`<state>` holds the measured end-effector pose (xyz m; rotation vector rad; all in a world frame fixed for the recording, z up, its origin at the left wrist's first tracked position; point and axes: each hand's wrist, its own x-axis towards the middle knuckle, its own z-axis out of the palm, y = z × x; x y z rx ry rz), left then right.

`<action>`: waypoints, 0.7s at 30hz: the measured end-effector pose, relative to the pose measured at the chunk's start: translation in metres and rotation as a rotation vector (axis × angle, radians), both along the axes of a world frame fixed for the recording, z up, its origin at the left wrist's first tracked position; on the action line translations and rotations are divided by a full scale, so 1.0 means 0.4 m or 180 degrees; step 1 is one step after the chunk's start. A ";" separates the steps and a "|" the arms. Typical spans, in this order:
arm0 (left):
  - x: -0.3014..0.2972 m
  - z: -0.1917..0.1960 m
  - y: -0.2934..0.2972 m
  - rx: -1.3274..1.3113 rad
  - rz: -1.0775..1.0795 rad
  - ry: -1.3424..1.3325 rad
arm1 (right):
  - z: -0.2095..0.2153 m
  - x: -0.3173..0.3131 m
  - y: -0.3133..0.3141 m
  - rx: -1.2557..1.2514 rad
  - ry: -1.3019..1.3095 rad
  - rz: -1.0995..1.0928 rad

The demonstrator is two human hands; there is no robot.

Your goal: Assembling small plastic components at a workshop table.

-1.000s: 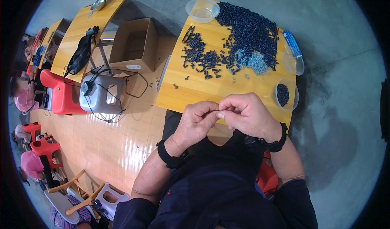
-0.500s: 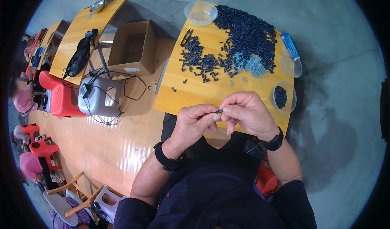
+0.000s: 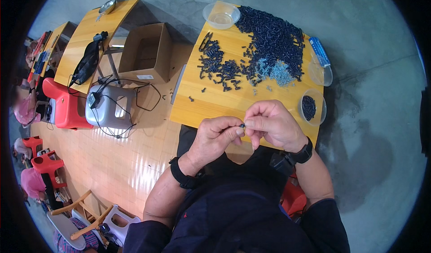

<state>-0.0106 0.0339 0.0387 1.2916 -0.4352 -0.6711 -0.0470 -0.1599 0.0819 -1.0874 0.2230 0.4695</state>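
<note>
Over the near edge of the yellow wooden table (image 3: 202,105), both my hands meet fingertip to fingertip. My left hand (image 3: 216,136) pinches a small dark cylindrical part (image 3: 242,126). The thumb and forefinger of my right hand (image 3: 271,123) press together at the part's other end; what they grip there is mostly hidden. Beyond my hands lies a large heap of dark small parts (image 3: 269,33), with a smaller dark pile (image 3: 220,66) to its left. Tiny pale blue pieces (image 3: 280,74) form a heap at its near side.
A clear bowl holding dark parts (image 3: 309,108) stands at the table's right edge. Near it are another clear tub (image 3: 321,74) and a blue box (image 3: 319,51). A clear bowl (image 3: 221,16) and black tweezers (image 3: 205,42) lie far left. Left are a cardboard box (image 3: 146,53) and grey stool (image 3: 110,107).
My fingertips have drawn closer together, so less of the dark part shows between them. The heaps and bowls are unchanged.
</note>
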 end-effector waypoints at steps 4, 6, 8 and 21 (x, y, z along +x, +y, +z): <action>-0.002 0.011 0.000 0.0136 -0.0016 0.0043 | -0.005 0.006 -0.007 0.0292 0.0242 0.0033; -0.001 0.019 0.001 0.0159 -0.0037 0.0037 | -0.005 0.006 -0.006 0.0379 0.0322 0.0025; 0.002 0.023 0.003 0.0180 -0.0058 0.0030 | -0.002 0.007 -0.003 0.0375 0.0329 0.0053; 0.011 0.021 0.003 -0.0219 -0.0358 0.0978 | 0.006 0.030 -0.024 0.0462 0.0379 0.0386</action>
